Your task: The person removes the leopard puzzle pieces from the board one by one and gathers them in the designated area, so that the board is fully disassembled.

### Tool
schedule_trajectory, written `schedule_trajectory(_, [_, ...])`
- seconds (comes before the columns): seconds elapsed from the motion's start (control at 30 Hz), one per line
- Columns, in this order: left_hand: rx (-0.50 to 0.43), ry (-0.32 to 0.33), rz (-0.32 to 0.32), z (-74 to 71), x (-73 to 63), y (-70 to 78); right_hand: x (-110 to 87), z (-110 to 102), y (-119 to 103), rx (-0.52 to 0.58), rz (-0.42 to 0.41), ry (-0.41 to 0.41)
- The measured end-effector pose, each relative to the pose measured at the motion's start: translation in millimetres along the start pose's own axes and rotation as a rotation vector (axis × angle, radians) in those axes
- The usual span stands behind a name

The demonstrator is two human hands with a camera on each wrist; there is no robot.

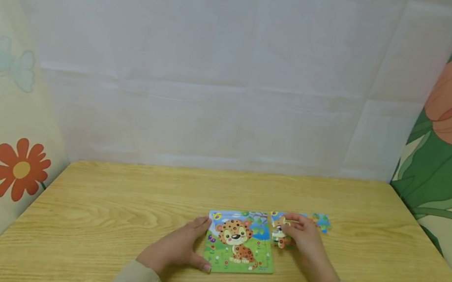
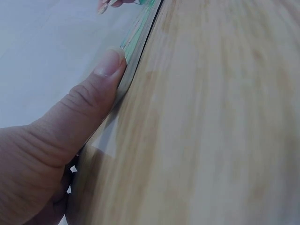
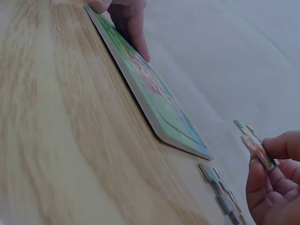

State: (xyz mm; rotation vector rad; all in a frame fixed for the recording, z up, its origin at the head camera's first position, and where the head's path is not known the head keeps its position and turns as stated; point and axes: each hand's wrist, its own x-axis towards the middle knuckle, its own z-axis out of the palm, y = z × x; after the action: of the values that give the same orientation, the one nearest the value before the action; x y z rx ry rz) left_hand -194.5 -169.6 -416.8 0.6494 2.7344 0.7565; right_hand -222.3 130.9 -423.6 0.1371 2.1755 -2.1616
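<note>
A square jigsaw puzzle (image 1: 239,250) with a spotted cub on grass lies on the wooden table. My left hand (image 1: 179,245) rests along the puzzle's left side, its fingers extended toward the far corner. The left thumb (image 2: 108,63) presses on the near edge of the board. Just right of the board, my right hand (image 1: 304,236) pinches a small jigsaw piece (image 3: 257,146) between thumb and fingers, raised above the table. Other puzzle pieces (image 3: 221,193) lie beneath and beside that hand, partly hidden by it in the head view.
Blue and green loose pieces (image 1: 321,222) lie beyond the right hand. The wooden table (image 1: 107,206) meets a white sheet (image 1: 200,82) at the back. Flower-printed panels stand at left and right.
</note>
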Motion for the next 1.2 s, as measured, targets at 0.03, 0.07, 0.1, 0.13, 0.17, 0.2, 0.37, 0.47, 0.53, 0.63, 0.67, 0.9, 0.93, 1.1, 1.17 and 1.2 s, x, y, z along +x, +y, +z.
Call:
schedule_trajectory(0.03, [0.003, 0.002, -0.001, 0.0, -0.1, 0.0, -0.2, -2, 0, -0.006, -0.004, -0.001])
schedule_trajectory(0.07, [0.006, 0.002, -0.001, -0.1, -0.2, 0.1, -0.6, -4, 0, -0.010, -0.005, -0.001])
schedule_trajectory(0.1, [0.007, 0.001, -0.004, -0.1, -0.4, 0.2, -1.0, -6, 1, -0.017, -0.008, -0.002])
schedule_trajectory(0.13, [0.008, 0.000, -0.005, -0.1, -0.5, 0.3, -1.3, -7, 1, -0.026, -0.011, -0.004])
schedule_trajectory(0.17, [0.008, 0.000, -0.007, -0.1, -0.7, 0.4, -1.5, -9, 1, -0.033, -0.011, -0.007])
schedule_trajectory(0.2, [0.008, -0.002, -0.009, 0.1, -0.8, 0.4, -1.8, -11, 1, -0.033, -0.009, -0.010])
schedule_trajectory(0.37, [0.004, -0.008, -0.018, 0.8, -0.8, -0.4, -3.5, -20, 1, -0.023, 0.010, 0.003])
schedule_trajectory(0.47, [0.003, -0.011, -0.016, 1.0, -0.8, -0.6, -4.4, -25, 2, -0.002, 0.023, 0.024])
schedule_trajectory(0.53, [0.000, -0.013, -0.019, 0.9, -0.8, -0.5, -4.5, -28, 2, 0.006, 0.033, 0.035])
schedule_trajectory(0.63, [0.001, -0.014, -0.023, 0.5, -1.0, -0.3, -4.3, -33, 3, -0.030, 0.031, 0.045])
schedule_trajectory(0.67, [0.002, -0.014, -0.024, 0.4, -1.2, -0.1, -4.1, -34, 3, -0.058, 0.031, 0.051])
schedule_trajectory(0.9, [0.002, -0.013, -0.021, 0.0, -1.5, 0.5, -4.8, -39, 1, -0.219, 0.015, 0.088])
schedule_trajectory(0.93, [0.002, -0.013, -0.022, -0.1, -1.5, 0.8, -4.9, -39, 1, -0.235, 0.013, 0.094])
schedule_trajectory(1.1, [0.018, -0.009, -0.026, 0.3, -0.9, 0.4, -3.8, -41, 3, -0.340, -0.005, 0.115])
schedule_trajectory(1.17, [0.023, -0.008, -0.025, 0.5, -0.3, -0.1, -2.6, -43, 3, -0.398, -0.021, 0.123])
schedule_trajectory(1.2, [0.024, -0.008, -0.024, 0.4, -0.3, -0.1, -2.1, -43, 4, -0.427, -0.028, 0.126])
